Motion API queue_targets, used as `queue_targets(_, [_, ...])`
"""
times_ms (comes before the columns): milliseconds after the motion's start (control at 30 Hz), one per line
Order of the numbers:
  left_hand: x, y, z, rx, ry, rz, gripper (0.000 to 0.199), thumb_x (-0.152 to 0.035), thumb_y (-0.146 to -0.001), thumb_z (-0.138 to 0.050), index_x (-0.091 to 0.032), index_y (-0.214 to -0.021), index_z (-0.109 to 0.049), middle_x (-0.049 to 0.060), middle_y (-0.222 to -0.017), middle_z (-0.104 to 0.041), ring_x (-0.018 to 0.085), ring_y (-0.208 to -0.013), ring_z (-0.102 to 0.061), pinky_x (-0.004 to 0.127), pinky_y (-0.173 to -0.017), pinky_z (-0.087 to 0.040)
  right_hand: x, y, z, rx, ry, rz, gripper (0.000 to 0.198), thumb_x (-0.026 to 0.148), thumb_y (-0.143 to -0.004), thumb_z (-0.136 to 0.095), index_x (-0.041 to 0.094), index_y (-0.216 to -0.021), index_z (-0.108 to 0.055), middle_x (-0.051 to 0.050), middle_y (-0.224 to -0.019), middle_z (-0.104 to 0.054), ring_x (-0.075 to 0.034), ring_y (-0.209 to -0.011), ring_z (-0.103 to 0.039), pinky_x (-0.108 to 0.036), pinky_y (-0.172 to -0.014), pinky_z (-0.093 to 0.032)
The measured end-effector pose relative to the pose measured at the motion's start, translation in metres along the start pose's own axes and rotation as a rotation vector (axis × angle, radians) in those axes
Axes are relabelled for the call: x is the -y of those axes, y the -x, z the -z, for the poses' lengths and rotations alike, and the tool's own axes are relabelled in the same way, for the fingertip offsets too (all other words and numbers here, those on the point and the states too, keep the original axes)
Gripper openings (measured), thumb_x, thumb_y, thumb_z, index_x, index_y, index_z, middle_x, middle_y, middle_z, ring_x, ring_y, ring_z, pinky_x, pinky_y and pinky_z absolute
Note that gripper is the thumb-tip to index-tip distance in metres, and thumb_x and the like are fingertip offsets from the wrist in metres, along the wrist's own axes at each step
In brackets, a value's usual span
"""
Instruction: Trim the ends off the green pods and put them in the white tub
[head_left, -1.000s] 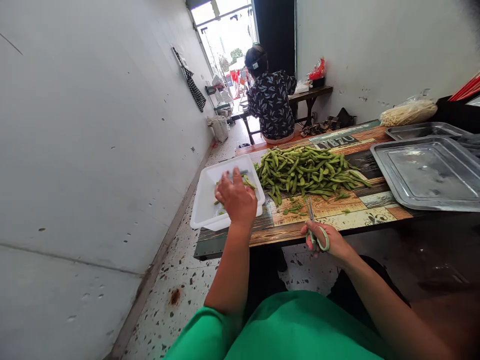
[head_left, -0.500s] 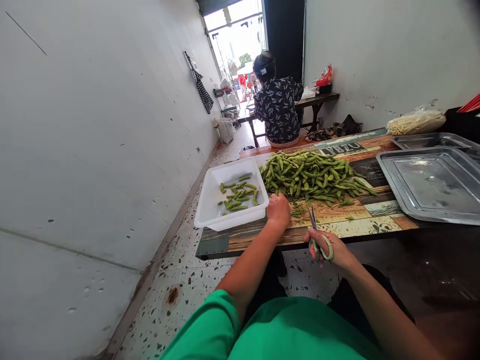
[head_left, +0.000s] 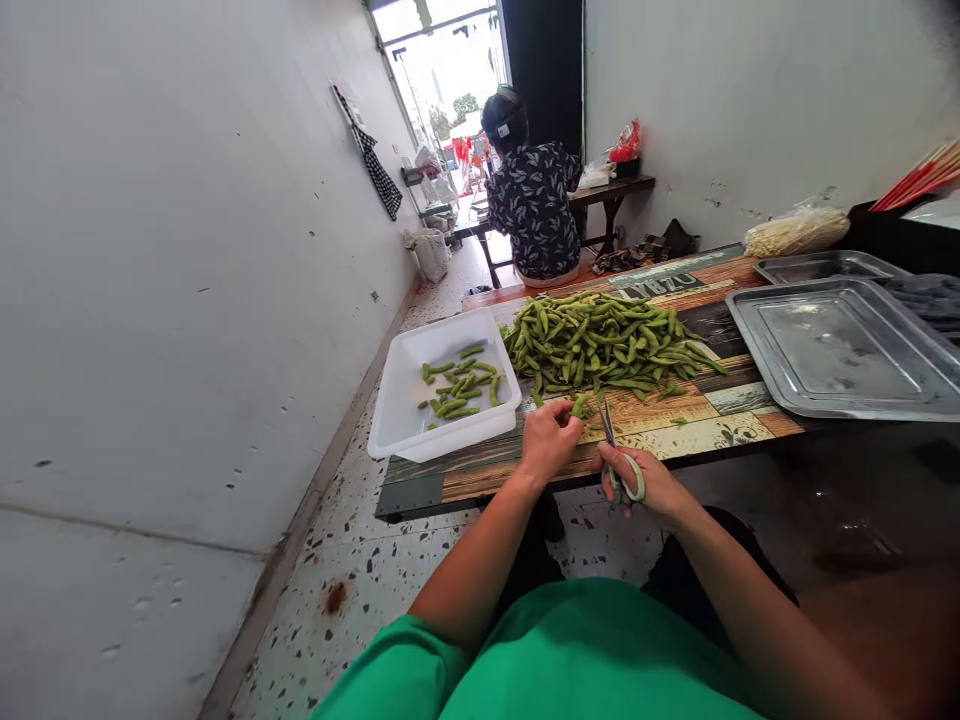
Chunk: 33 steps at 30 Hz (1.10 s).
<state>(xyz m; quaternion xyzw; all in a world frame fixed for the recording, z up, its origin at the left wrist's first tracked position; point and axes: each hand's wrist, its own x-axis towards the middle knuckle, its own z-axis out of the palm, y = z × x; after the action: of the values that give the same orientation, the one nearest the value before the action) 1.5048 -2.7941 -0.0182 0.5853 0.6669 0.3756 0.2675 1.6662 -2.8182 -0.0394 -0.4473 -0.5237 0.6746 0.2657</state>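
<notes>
Left hand [head_left: 551, 440] above the near edge of the patterned table [head_left: 675, 440], fingers pinched together on a green pod [head_left: 580, 405], its tip poking out toward the right. Right hand [head_left: 641, 485] just beside it, fingers wrapped about the pale-green handles of the scissors [head_left: 609, 430]; blades point away from the wearer, near the pod; from where I stand, cannot tell whether they touch it. Beyond both hands, a broad heap of pods [head_left: 600, 340] on the table, small green scraps [head_left: 679, 421] in front. At the left end, a white tub [head_left: 401, 405] with a scatter of loose pods [head_left: 454, 407] on its floor. To the right, a metal tray [head_left: 817, 345]. Farther off, a person in a leaf-print shirt [head_left: 536, 215] sits, back turned.
</notes>
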Motion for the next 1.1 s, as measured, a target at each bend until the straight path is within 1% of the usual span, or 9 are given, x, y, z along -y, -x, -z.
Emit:
queue_targets(100, [-0.002, 0.005, 0.005, 0.14, 0.307, 0.095, 0.028, -0.018, -0.076, -0.057, -0.011, -0.096, -0.076, -0.002, -0.064, -0.059, 0.008, -0.056, -0.047, 0.021, -0.059, -0.04, 0.0, 0.0, 0.002, -0.009, 0.017, 0.007, 0.068, 0.083, -0.069, -0.058, 0.016, -0.082, -0.057, 0.003, -0.049, -0.056, -0.008, -0.036, -0.045, -0.02, -0.034, -0.036])
queue_targets(167, [-0.001, 0.008, 0.007, 0.183, 0.423, 0.137, 0.029, -0.021, -0.073, -0.058, -0.011, -0.094, -0.076, -0.004, -0.061, -0.055, 0.006, -0.052, -0.043, 0.02, -0.054, -0.036, -0.001, -0.001, 0.003, -0.019, 0.02, 0.017, 0.068, 0.083, -0.07, -0.057, 0.016, -0.083, -0.057, 0.003, -0.048, -0.055, -0.008, -0.035, -0.044, -0.02, -0.033, -0.036])
queue_targets(300, [0.001, 0.012, 0.008, 0.217, 0.468, 0.147, 0.033, -0.023, -0.069, -0.059, -0.01, -0.093, -0.077, -0.003, -0.062, -0.056, 0.006, -0.052, -0.043, 0.02, -0.052, -0.035, -0.003, -0.004, 0.003, -0.012, 0.031, 0.041, 0.067, 0.082, -0.071, -0.056, 0.016, -0.084, -0.058, 0.003, -0.047, -0.056, -0.009, -0.035, -0.045, -0.02, -0.033, -0.036])
queue_targets(467, [0.003, 0.012, 0.009, 0.296, 0.482, 0.161, 0.033, -0.022, -0.07, -0.058, -0.009, -0.094, -0.077, -0.003, -0.063, -0.057, 0.006, -0.052, -0.044, 0.019, -0.051, -0.037, -0.005, -0.002, 0.005, -0.018, 0.06, 0.056, 0.065, 0.081, -0.074, -0.055, 0.016, -0.08, -0.058, 0.002, -0.048, -0.058, -0.008, -0.033, -0.045, -0.02, -0.032, -0.036])
queue_targets(667, [-0.002, 0.01, 0.012, 0.337, 0.604, 0.253, 0.017, -0.012, -0.072, -0.063, -0.009, -0.085, -0.073, -0.002, -0.066, -0.061, 0.004, -0.049, -0.048, 0.018, -0.05, -0.041, -0.008, -0.002, 0.005, -0.113, 0.079, 0.054, 0.06, 0.077, -0.073, -0.061, 0.017, -0.07, -0.057, 0.005, -0.038, -0.047, -0.007, -0.026, -0.034, -0.02, -0.027, -0.027])
queue_targets(767, [-0.007, 0.011, 0.014, 0.336, 0.827, 0.333, 0.014, -0.009, -0.069, -0.071, -0.009, -0.083, -0.067, 0.0, -0.073, -0.066, 0.006, -0.056, -0.058, 0.022, -0.06, -0.052, -0.008, -0.002, 0.002, -0.098, 0.026, 0.056, 0.065, 0.081, -0.067, -0.062, 0.017, -0.074, -0.057, 0.005, -0.041, -0.05, -0.008, -0.03, -0.04, -0.021, -0.03, -0.034])
queue_targets(867, [-0.013, 0.013, 0.014, 0.265, 1.034, 0.365, 0.02, -0.006, -0.069, -0.075, -0.011, -0.081, -0.06, 0.0, -0.071, -0.067, 0.011, -0.063, -0.066, 0.028, -0.07, -0.058, -0.005, 0.002, -0.001, -0.047, -0.009, 0.046, 0.073, 0.088, -0.066, -0.056, 0.017, -0.082, -0.057, 0.002, -0.051, -0.059, -0.011, -0.038, -0.05, -0.023, -0.038, -0.044])
queue_targets(1000, [-0.018, 0.015, 0.01, 0.144, 1.062, 0.38, 0.021, -0.005, -0.071, -0.074, -0.011, -0.08, -0.056, 0.001, -0.067, -0.068, 0.012, -0.061, -0.068, 0.025, -0.065, -0.056, -0.001, 0.011, -0.005, 0.012, 0.046, 0.044, 0.073, 0.087, -0.07, -0.052, 0.016, -0.087, -0.058, 0.001, -0.057, -0.061, -0.011, -0.042, -0.054, -0.025, -0.044, -0.046])
queue_targets(1100, [-0.019, 0.016, 0.007, 0.106, 1.083, 0.382, 0.021, -0.003, -0.072, -0.074, -0.01, -0.078, -0.056, 0.001, -0.069, -0.069, 0.012, -0.06, -0.068, 0.024, -0.064, -0.055, -0.001, 0.012, -0.007, 0.02, 0.074, 0.05, 0.07, 0.084, -0.074, -0.051, 0.016, -0.088, -0.058, 0.001, -0.059, -0.061, -0.011, -0.042, -0.054, -0.025, -0.046, -0.046])
